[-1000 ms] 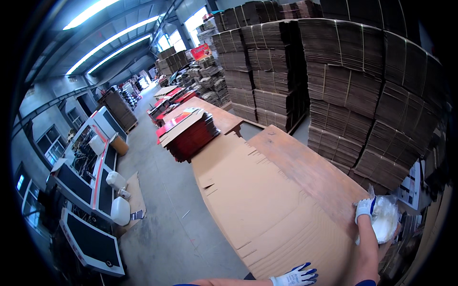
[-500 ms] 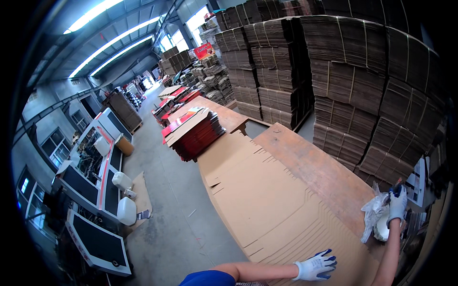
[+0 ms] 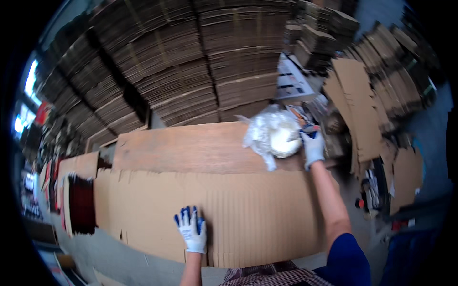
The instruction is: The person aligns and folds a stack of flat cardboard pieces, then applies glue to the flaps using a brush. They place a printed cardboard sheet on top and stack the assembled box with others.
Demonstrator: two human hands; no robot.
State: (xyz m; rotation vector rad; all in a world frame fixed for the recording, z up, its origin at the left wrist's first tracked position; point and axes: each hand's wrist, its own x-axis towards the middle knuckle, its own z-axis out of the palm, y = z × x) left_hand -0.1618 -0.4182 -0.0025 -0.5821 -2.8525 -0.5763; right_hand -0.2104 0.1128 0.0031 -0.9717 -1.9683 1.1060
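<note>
My left hand (image 3: 191,229), in a white glove with blue fingertips, lies with fingers spread on a row of overlapping flat cardboard sheets (image 3: 157,205). Their stepped edges run across the table in front of me. My right hand (image 3: 312,145), gloved the same way, is at the table's far right, its fingers closed around a small dark thing with a reddish part, too blurred to name. Just left of that hand sits a round white thing (image 3: 286,140), seemingly a tub or bowl, wrapped in crumpled clear plastic (image 3: 260,131).
Behind the wooden tabletop (image 3: 181,148) rise tall strapped stacks of cardboard (image 3: 167,66). A red-sided pile of sheets (image 3: 81,205) stands at the left end. To the right are leaning cardboard pieces (image 3: 355,105), a white printed panel (image 3: 292,78) and clutter.
My view has swung to the right, toward the stacks and the plastic-wrapped tub. My left hand still rests spread on the cardboard; my right hand remains closed beside the tub.
</note>
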